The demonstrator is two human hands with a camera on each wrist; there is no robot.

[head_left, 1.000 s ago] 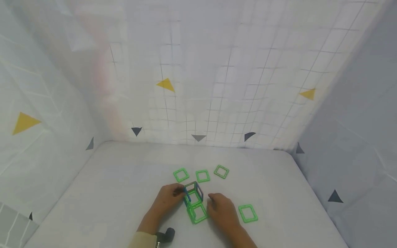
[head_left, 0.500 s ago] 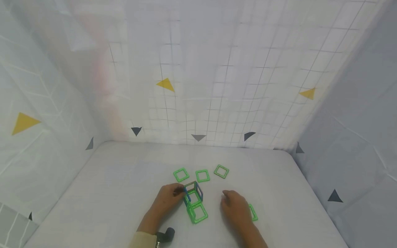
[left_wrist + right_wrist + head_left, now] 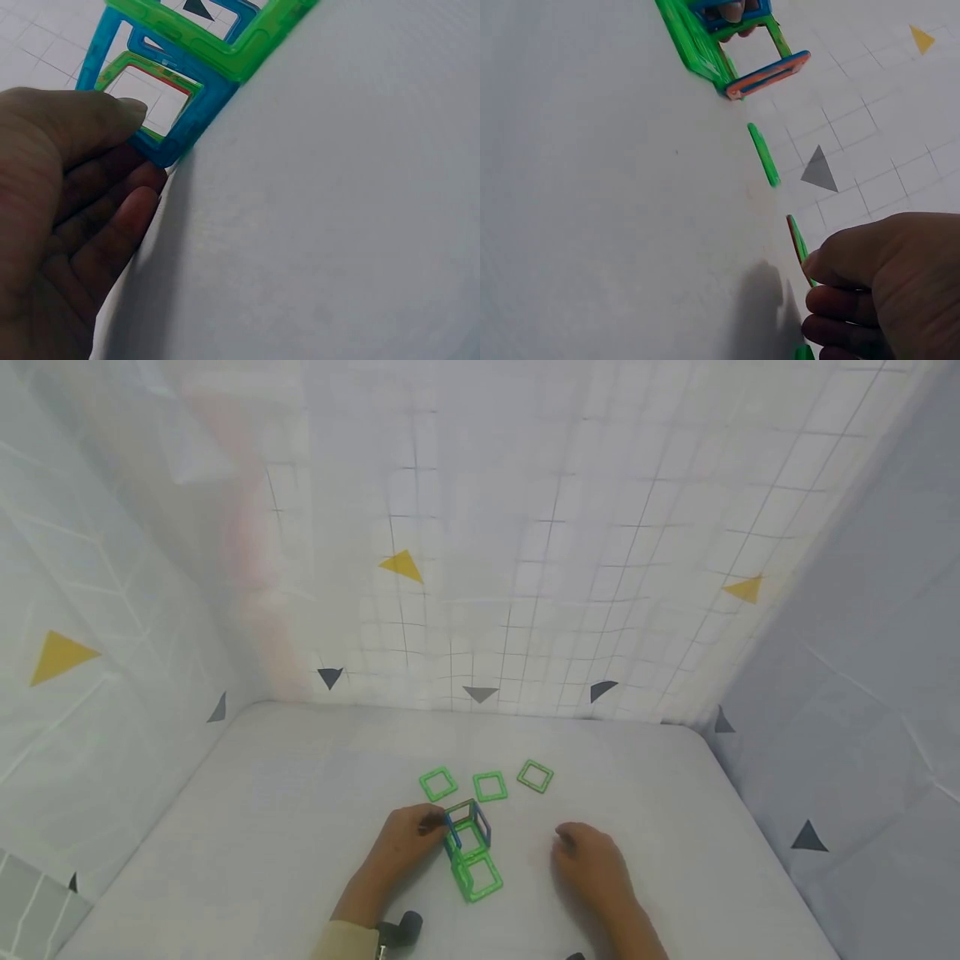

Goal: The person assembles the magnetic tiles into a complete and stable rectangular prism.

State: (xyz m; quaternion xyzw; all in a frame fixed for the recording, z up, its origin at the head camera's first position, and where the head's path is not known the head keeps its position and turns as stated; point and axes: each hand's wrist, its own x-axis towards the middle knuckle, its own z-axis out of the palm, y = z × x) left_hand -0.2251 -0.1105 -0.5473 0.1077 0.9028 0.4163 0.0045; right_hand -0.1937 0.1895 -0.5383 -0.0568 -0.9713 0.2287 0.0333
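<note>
A small open box of blue and green square frame tiles [image 3: 469, 832] stands on the white table [image 3: 285, 827], with one green frame [image 3: 478, 875] lying flat against its near side. My left hand [image 3: 405, 842] pinches the box's blue left corner [image 3: 161, 146] between thumb and fingers. My right hand [image 3: 588, 864] lies to the right of the box, apart from it, fingers curled [image 3: 840, 315]. It covers the spot where a loose green frame lay; that frame is hidden, and the frames do not show whether the hand grips it.
Three loose green frames [image 3: 438, 783] [image 3: 491, 786] [image 3: 535, 776] lie in a row behind the box. White cloth walls with yellow and dark triangles close in the table on the left, back and right. A black wrist device [image 3: 401, 928] sits at the near edge.
My right hand moved right, away from the box, and now covers the loose green frame. The left hand and the box have stayed put.
</note>
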